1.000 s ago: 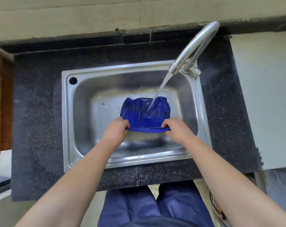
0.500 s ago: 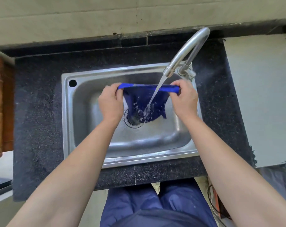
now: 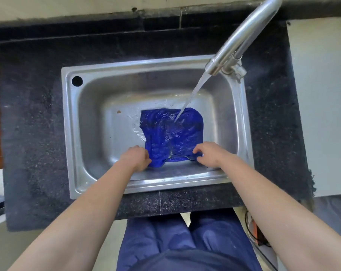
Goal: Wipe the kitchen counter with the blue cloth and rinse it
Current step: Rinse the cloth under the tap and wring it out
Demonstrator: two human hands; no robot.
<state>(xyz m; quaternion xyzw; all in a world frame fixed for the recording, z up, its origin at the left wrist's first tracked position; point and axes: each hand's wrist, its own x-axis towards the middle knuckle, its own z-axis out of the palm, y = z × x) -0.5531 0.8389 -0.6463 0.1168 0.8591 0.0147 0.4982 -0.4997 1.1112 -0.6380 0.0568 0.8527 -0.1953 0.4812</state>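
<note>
Lowered from its raised stretch, the blue cloth (image 3: 173, 133) is laid flat on the sink (image 3: 68, 133) floor under the faucet (image 3: 244, 36) stream, extending away from both hands; its near corners are pinched by the left hand (image 3: 136, 158) and right hand (image 3: 209, 155).

Kitchen, domestic. Single-bowl stainless steel sink (image 3: 68, 133) sunk into dark speckled stone tabletop (image 3: 29, 124); curved metal tap (image 3: 244, 36) at right rear, water (image 3: 193, 94) running; pale tiled wall (image 3: 68, 6) along back edge.
</note>
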